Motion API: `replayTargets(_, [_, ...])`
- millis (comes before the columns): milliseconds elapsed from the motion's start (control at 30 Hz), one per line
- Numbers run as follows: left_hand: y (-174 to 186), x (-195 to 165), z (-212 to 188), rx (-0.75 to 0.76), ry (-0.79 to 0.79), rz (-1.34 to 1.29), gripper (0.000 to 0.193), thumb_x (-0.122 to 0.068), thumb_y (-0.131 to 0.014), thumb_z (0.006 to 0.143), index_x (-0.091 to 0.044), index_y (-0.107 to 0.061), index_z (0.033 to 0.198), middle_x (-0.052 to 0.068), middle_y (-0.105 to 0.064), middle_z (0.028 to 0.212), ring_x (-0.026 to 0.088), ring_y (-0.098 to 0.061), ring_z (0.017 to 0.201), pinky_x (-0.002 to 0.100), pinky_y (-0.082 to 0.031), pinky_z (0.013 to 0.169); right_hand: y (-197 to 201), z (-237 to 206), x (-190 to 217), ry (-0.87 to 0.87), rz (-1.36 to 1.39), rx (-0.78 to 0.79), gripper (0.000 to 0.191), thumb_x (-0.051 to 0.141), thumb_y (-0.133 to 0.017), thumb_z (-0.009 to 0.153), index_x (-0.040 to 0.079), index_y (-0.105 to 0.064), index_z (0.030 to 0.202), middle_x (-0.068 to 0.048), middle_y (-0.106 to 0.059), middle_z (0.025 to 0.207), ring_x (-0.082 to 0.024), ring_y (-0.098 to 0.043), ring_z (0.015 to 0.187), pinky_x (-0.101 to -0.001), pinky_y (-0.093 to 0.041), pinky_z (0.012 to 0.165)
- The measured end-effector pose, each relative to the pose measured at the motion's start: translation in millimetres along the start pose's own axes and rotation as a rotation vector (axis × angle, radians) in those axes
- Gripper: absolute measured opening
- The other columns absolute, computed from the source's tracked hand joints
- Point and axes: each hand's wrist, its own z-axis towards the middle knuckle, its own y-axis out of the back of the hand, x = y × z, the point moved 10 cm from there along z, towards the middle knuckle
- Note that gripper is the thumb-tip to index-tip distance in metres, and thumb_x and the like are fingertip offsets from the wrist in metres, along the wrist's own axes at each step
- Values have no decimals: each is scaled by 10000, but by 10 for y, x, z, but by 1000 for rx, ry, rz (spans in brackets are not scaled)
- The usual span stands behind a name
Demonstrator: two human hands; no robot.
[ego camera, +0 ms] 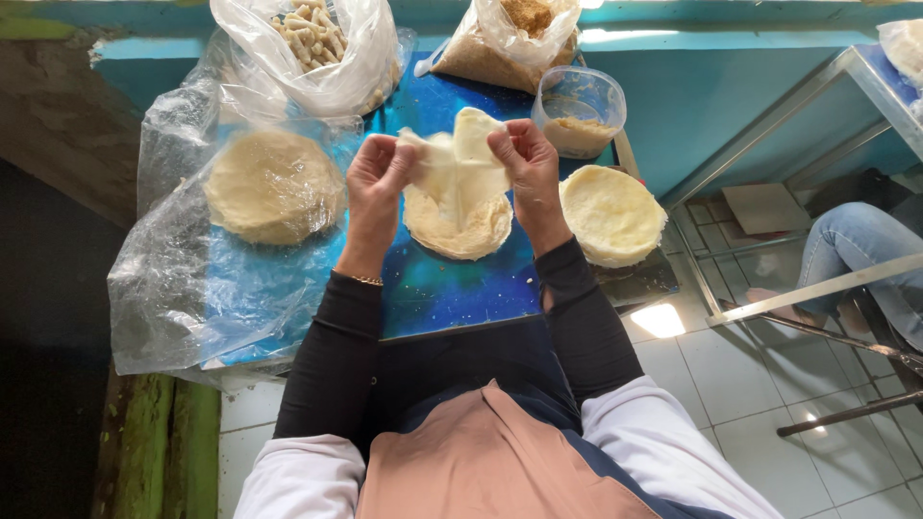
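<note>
My left hand and my right hand both pinch a thin, pale, round wrapper sheet, peeling it apart above a small stack of the same wrappers on the blue starry tabletop. A second stack of wrappers lies right of my right wrist. A larger stack sits to the left inside a clear plastic bag.
At the table's far edge stand a plastic bag of pale finger-shaped pieces, a bag of brown crumbs and a clear cup of brown filling. Another person's jeans-clad leg shows at right beside a metal frame on a tiled floor.
</note>
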Motion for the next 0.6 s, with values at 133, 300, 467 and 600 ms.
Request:
replayTargets(133, [-61,319,-41,74,287,-278,145,-126,-672,991,-62,-596,1096,84,-713,1058,172,-716,955,331,-601,842,-125,-30,-23,-59,126,103,112,159,-721,1023,94,-658,1090,15,-693,1008,-60,-634,932,-230,-509,843])
replayTargets(300, [-81,359,-33,97,338,-305,152,-95,-665,997,-63,-593,1126,86,-689,1097,191,-698,1026,379,-590,917,-203,-71,-61,-135,182,143,138,150,-723,1017,125,-626,1111,32,-659,1006,-69,-640,936,-246,-522,840])
replayTargets(467, [-194,330,-124,158,435,-362,215,-124,-670,978,-29,-590,1153,81,-681,1124,195,-692,1051,382,-578,958,-127,-63,-102,-178,251,68,77,149,-675,1048,110,-618,1082,33,-633,964,-62,-624,903,-235,-521,808])
replayTargets(600, [-164,469,-169,46,552,-385,282,-226,-659,926,-48,-612,1139,86,-720,1085,193,-720,996,356,-588,898,-145,-54,-62,-113,143,89,72,156,-659,1065,114,-602,1075,44,-607,935,-43,-597,860,-230,-507,754])
